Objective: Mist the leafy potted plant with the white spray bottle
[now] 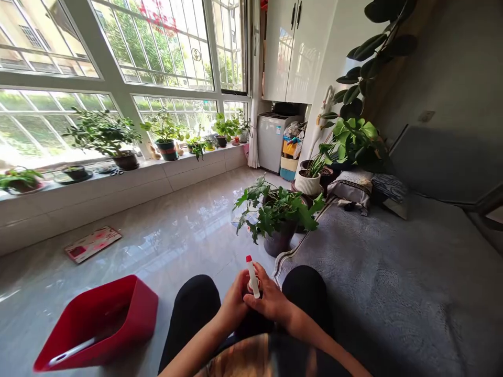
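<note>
A white marker with a red tip [253,276] stands upright between my hands, above my black-clad knees [307,293]. My left hand [234,303] curls around its lower part from behind. My right hand [268,299] lies across the front of it, with the fingers wrapped over the barrel. The marker's lower end is hidden by my fingers.
A red plastic bin [118,309] holding a white stick lies tilted on the tile floor [184,246] at my left. A potted leafy plant [280,220] stands ahead, beside a grey padded mat [393,298]. Several potted plants line the windowsill [188,167].
</note>
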Action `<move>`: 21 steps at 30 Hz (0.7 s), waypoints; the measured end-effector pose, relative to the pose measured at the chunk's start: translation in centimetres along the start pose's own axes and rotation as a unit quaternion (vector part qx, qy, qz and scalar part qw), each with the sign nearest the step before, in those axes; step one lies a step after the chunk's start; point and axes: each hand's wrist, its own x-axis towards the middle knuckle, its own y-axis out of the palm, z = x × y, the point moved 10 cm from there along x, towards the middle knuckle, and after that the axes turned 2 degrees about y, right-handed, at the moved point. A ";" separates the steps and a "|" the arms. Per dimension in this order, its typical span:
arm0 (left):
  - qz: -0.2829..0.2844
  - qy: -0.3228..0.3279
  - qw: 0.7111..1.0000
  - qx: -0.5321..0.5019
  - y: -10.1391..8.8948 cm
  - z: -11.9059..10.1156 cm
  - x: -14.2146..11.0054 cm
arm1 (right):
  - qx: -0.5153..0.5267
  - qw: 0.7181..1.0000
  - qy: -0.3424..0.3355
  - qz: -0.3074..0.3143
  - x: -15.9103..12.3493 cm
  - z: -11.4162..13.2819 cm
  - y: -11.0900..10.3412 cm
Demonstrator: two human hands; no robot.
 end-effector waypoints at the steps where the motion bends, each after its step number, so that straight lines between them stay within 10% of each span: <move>1: 0.007 -0.001 1.000 -0.001 0.3 0.8 -0.2 | 0.008 1.000 0.018 -0.012 0.0 -0.7 0.2; 8: 0.048 -0.010 0.999 -0.005 1.3 3.6 -0.9 | 0.004 0.997 0.036 -0.065 0.2 -1.4 -0.2; 21: -0.097 -0.086 0.992 0.010 -6.1 2.8 -0.5 | -0.084 0.963 0.076 -0.243 -2.3 -1.9 -10.0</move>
